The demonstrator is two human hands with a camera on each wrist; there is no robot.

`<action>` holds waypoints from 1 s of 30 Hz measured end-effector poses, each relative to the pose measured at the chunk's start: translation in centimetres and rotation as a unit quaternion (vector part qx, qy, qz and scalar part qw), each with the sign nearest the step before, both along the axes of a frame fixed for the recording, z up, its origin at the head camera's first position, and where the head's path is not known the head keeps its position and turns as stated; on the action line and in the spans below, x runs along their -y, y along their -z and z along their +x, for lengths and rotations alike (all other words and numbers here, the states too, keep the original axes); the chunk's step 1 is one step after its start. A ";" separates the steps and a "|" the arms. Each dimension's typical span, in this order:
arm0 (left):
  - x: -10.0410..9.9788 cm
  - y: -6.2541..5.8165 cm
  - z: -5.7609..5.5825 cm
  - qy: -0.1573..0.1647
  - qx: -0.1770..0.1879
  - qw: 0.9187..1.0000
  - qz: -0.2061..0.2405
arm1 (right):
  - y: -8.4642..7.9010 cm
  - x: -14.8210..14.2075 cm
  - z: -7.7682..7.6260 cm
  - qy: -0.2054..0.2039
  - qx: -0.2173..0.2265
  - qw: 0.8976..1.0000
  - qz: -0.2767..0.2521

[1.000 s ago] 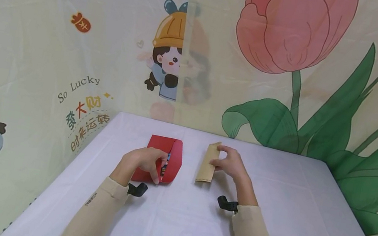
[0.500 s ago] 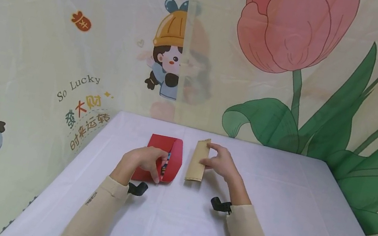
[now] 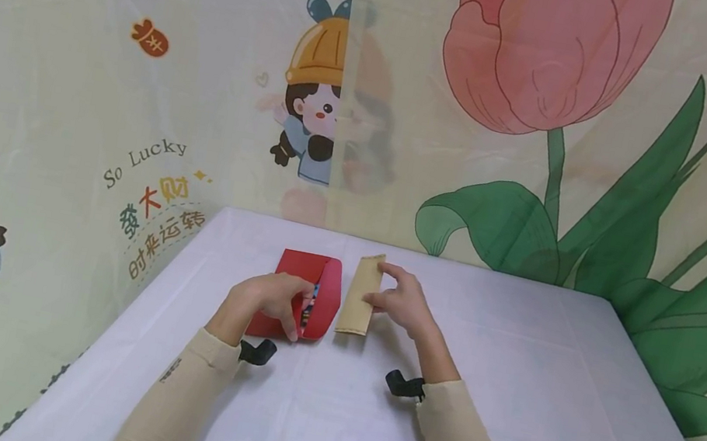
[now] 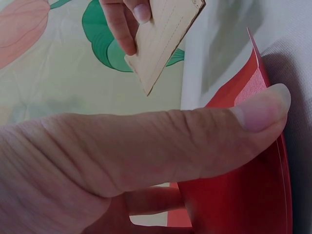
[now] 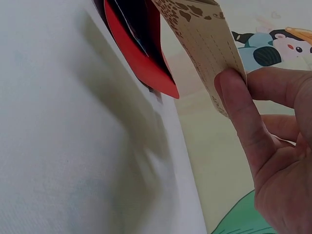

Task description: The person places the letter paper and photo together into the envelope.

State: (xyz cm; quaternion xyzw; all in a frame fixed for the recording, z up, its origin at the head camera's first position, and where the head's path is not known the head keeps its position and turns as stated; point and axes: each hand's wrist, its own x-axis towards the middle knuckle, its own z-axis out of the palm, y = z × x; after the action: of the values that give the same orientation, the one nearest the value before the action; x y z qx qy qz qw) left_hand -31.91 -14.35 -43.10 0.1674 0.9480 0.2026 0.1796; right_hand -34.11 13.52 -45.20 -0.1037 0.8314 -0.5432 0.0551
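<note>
A red envelope point(image 3: 292, 263) lies on the table with its flap turned out to the right and its mouth gaping. Something with colourful print shows inside the mouth. My left hand point(image 3: 272, 295) grips the envelope at its opening; in the left wrist view the thumb point(image 4: 195, 146) lies across its edge, the fingers partly hidden behind. Just right of the flap, my right hand point(image 3: 406, 302) pinches a tan folded paper card point(image 3: 358, 296) by its right edge, thumb on one side and fingers on the other. Dashed lines and a brown pattern mark the card point(image 5: 207, 41) in the right wrist view.
A white cloth covers the table point(image 3: 547, 412). Behind it hangs a curtain point(image 3: 219, 15) printed with tulips and cartoon figures. A black camera mount sits at each wrist, including the right one point(image 3: 404, 384).
My right hand has carried the tan card leftward, from well right of the envelope to close beside its flap. The left hand and the envelope have stayed in place.
</note>
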 end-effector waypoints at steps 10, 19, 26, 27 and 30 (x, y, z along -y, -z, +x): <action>0.0 -0.1 -0.1 -0.005 0.005 1.000 -0.004 | 0.3 0.6 0.0 -0.006 -0.002 1.000 -0.015; -0.1 -0.1 0.0 -0.008 0.009 1.000 0.004 | 0.0 1.6 0.4 -0.006 0.011 1.000 -0.014; 0.0 0.0 -0.1 0.012 -0.003 1.000 -0.001 | 0.0 2.3 0.5 -0.008 0.002 1.000 -0.011; 0.0 0.0 -0.1 0.012 -0.003 1.000 -0.001 | 0.1 2.4 0.5 -0.009 -0.001 1.000 -0.009; 0.0 0.0 -0.1 0.012 -0.001 1.000 -0.002 | 0.4 2.7 0.4 -0.012 -0.006 1.000 -0.001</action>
State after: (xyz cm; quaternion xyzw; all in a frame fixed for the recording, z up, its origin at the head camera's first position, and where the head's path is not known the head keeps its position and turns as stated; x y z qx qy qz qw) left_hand -32.02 -14.39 -43.06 0.1786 0.9466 0.1982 0.1811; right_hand -33.68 10.82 -45.60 -0.1168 0.8299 -0.5426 0.0562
